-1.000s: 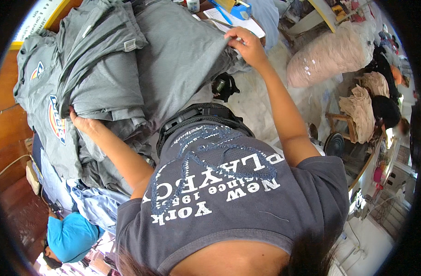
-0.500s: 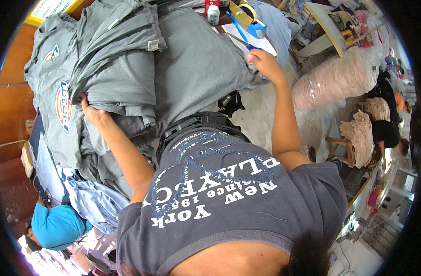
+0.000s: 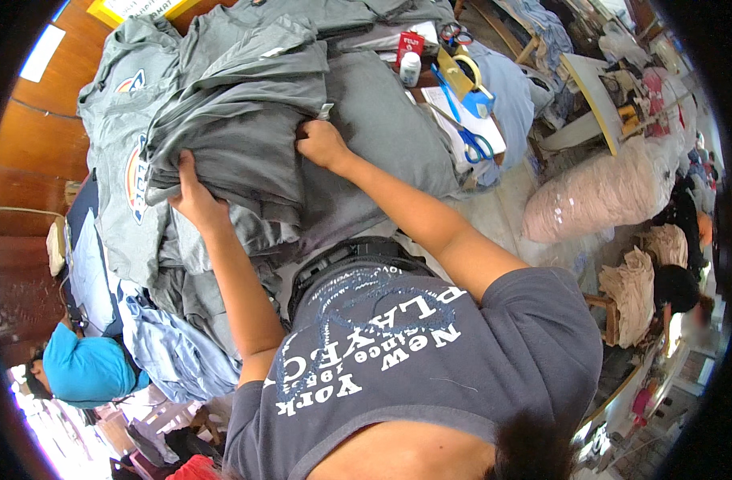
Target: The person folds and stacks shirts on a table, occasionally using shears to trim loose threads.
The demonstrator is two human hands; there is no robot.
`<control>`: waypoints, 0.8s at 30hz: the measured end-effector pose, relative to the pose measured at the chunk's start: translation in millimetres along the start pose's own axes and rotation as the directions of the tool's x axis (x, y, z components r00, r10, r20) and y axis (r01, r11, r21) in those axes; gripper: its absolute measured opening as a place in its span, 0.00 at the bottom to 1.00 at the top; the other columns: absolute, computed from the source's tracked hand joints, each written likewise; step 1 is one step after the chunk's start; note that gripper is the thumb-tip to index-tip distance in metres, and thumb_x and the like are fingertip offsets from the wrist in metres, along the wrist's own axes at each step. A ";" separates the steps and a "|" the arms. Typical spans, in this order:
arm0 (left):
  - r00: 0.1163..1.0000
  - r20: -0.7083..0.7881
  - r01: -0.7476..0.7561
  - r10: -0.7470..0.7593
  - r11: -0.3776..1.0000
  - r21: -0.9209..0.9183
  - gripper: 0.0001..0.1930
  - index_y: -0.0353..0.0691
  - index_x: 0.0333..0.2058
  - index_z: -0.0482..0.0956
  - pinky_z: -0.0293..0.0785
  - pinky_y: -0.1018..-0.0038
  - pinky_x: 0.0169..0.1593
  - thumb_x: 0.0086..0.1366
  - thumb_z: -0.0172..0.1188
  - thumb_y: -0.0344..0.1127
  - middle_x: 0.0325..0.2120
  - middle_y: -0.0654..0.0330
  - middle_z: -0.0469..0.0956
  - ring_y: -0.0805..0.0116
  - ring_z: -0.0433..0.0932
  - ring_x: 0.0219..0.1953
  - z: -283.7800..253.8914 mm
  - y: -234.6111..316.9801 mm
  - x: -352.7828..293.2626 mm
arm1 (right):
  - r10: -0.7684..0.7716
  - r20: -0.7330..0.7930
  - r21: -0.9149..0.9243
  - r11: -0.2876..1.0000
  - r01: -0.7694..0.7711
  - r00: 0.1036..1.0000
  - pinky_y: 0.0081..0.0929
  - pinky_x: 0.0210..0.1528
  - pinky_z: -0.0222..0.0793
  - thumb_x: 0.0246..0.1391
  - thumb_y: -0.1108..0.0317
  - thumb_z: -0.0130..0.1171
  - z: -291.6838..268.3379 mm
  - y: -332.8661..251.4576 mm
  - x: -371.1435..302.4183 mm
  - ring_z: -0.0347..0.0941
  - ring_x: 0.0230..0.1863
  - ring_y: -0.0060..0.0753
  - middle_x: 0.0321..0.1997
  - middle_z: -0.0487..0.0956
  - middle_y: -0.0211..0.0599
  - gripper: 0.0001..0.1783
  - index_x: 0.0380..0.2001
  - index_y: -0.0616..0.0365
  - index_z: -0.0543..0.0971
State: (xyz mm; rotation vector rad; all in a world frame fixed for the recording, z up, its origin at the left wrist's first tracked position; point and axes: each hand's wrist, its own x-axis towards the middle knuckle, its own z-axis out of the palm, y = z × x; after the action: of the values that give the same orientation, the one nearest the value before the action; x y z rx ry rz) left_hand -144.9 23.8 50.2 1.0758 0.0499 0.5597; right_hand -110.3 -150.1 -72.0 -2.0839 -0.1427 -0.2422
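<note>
A pile of grey T-shirts (image 3: 230, 120) covers the work surface before me, with one folded shirt on top. My left hand (image 3: 199, 200) grips that shirt's near left edge, thumb above and fingers underneath. At its right edge, just below a small white label (image 3: 325, 111), my right hand (image 3: 322, 146) is closed on the cloth; its fingertips are hidden. A flat grey garment (image 3: 390, 128) lies to the right of the pile. Beyond it, blue-handled scissors (image 3: 477, 147) rest on white paper (image 3: 491, 126).
A tape dispenser (image 3: 479, 104), a white bottle (image 3: 410, 70) and a red packet (image 3: 410, 46) stand at the back. Light blue cloth (image 3: 178, 344) hangs at the left, near a person in a blue shirt (image 3: 90, 364). A plastic-wrapped pinkish bundle (image 3: 594, 192) lies at the right.
My right hand has left the scissors, which now lie on the paper, and has moved left to grip the top shirt's right edge. My left hand keeps its hold. The view has shifted.
</note>
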 end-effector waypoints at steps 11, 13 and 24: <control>0.897 0.367 -0.194 0.247 -0.525 0.829 0.19 0.34 0.39 0.72 0.63 0.61 0.42 0.45 0.55 0.31 0.37 0.46 0.74 0.49 0.71 0.40 -121.8 33.0 -71.5 | -0.593 -0.328 0.295 0.675 0.676 0.735 0.37 0.61 0.43 0.48 0.63 0.45 23.3 -74.7 128.9 0.53 0.59 0.46 0.58 0.58 0.49 0.28 0.52 0.63 0.60; 0.866 0.206 -0.312 0.457 0.170 0.935 0.24 0.34 0.45 0.68 0.58 0.63 0.51 0.44 0.55 0.27 0.43 0.51 0.70 0.54 0.67 0.45 -153.2 25.4 -68.5 | -0.507 -0.313 0.511 0.623 0.592 0.803 0.41 0.63 0.37 0.49 0.54 0.45 54.6 -149.0 133.4 0.48 0.62 0.49 0.61 0.55 0.43 0.32 0.57 0.56 0.56; 0.777 0.223 -0.390 0.589 0.171 0.905 0.20 0.32 0.48 0.63 0.52 0.67 0.56 0.54 0.53 0.27 0.51 0.50 0.59 0.59 0.57 0.54 -63.7 36.6 -41.4 | -0.559 0.326 0.106 0.823 0.558 0.762 0.41 0.63 0.33 0.49 0.50 0.45 154.3 -132.5 111.2 0.43 0.63 0.53 0.57 0.63 0.31 0.26 0.53 0.38 0.64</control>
State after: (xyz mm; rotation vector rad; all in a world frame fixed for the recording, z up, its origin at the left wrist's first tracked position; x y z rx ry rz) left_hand -214.9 69.8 40.6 2.2433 0.2038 1.3470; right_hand -11.2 50.1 -10.0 -2.0158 -0.9939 -0.2300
